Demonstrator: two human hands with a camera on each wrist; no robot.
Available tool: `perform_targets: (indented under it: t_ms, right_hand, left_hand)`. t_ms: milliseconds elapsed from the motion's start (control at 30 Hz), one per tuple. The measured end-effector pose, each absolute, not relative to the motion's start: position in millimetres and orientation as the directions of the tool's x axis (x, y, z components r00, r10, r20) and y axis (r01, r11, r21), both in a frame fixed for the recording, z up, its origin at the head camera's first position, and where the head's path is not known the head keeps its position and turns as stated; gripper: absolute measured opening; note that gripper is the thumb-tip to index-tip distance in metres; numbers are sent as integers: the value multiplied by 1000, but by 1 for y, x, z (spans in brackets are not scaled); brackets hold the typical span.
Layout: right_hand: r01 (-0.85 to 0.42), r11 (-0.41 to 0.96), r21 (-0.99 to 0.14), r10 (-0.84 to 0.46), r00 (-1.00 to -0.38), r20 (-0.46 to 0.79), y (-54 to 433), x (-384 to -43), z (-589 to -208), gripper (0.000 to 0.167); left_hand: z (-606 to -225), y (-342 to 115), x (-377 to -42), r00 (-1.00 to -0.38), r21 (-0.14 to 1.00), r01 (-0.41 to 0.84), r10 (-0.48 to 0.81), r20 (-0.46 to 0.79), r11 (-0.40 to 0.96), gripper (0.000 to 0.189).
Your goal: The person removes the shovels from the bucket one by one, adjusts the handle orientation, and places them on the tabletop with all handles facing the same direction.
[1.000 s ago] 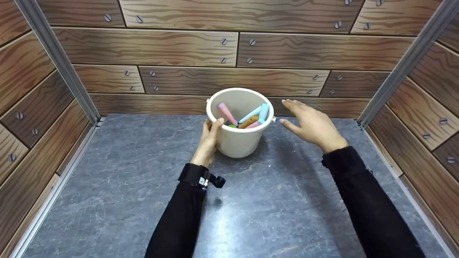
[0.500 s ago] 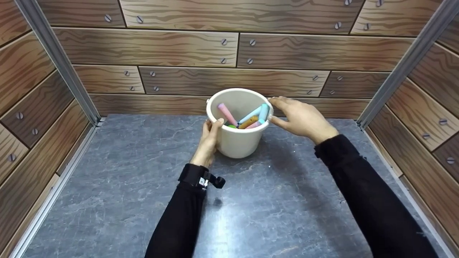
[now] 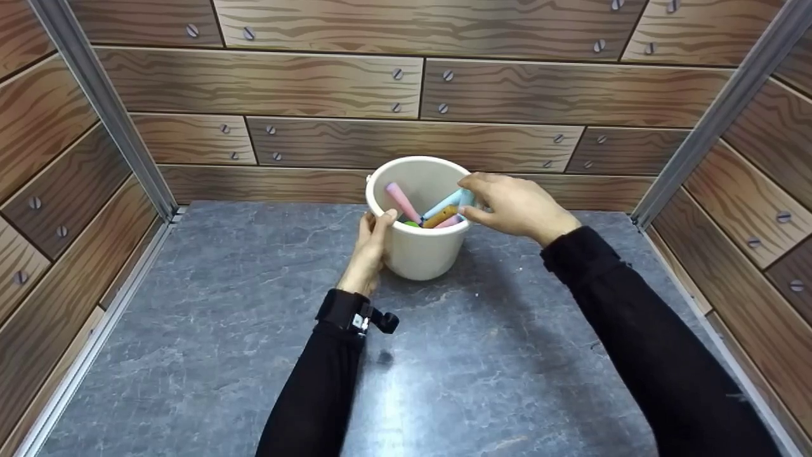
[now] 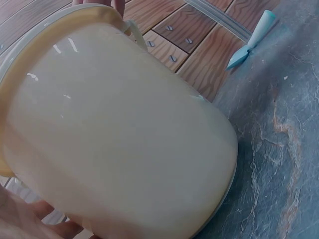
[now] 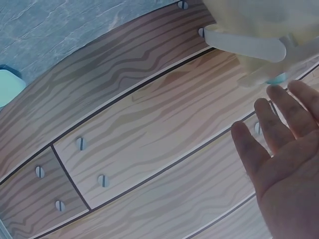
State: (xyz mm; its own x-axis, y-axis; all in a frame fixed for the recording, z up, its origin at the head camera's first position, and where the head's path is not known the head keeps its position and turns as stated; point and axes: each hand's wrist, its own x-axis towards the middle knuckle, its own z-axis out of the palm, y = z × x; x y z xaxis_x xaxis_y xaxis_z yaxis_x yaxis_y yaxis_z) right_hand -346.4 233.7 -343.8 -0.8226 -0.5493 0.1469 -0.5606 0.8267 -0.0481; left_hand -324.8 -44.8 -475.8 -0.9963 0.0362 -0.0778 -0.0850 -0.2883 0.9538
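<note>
A cream plastic bucket stands upright on the grey floor. My left hand holds its left side, thumb at the rim and fingers against the outer wall. Inside lie a pink handle-like stick, light-blue sticks, a brown-orange piece and a bit of green. My right hand reaches over the right rim, thumb and fingers apart around the end of a light-blue stick. In the right wrist view its fingers are extended below the bucket's rim and pale handle.
Wood-patterned walls enclose the floor at the back and sides, with grey metal posts in the corners. The left wrist view shows a turquoise toy shovel on the floor near a wall.
My right hand has moved left from beside the bucket to over its right rim, its fingertips now at the light-blue stick. The left hand and bucket have stayed in place.
</note>
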Motion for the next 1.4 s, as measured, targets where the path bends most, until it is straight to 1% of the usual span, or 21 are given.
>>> perform_targets:
  t_ms: [133,267,467,600,700,800,867,933,1167,1267,1400]
  right_hand:
    - [-601,799,-2,-594,-791,149,223,-350,-345,56]
    - [-628,778,24,-624,-768,145,211,-352,-345,50]
    - [-667,745,10,-666,-742,74,194,-353,-342,37]
    - [-697,717,-3,-696,-716,50,184,-357,-341,28]
    - [-716,697,-29,-716,-698,20,177,-360,-341,27]
    - [-729,682,-54,-731,-682,-18,170,-362,-340,31]
    - [-726,686,-53,-728,-685,-43,167,-364,-340,34]
    - [-710,703,-51,-711,-699,-72,163,-365,-338,39]
    - [-605,795,-36,-600,-778,-186,154,-367,-336,48]
    - [-592,805,-30,-584,-784,-211,151,-368,-336,47]
    - [-601,799,-30,-593,-777,-214,149,-366,-335,36]
  left_hand:
    - [-476,-45,-325,-996,953,-86,36,-79,-290,105]
    - [-476,-45,-325,-997,958,-77,32,-71,-277,101]
    - [-477,-43,-325,-998,957,-58,26,-52,-286,97]
    - [-476,-43,-325,-998,952,-59,22,-55,-300,100]
    - [-477,-43,-326,-998,950,-56,22,-52,-309,100]
    - [-477,-42,-326,-999,947,-49,24,-44,-318,98]
    - [-477,-42,-327,-999,947,-45,21,-40,-318,98]
    - [-477,-41,-326,-999,946,-43,19,-39,-321,97]
    - [-477,-42,-326,-998,950,-62,14,-61,-305,101]
    - [-478,-41,-327,-998,954,-58,10,-57,-293,101]
    - [-478,-41,-326,-999,958,-54,9,-53,-283,102]
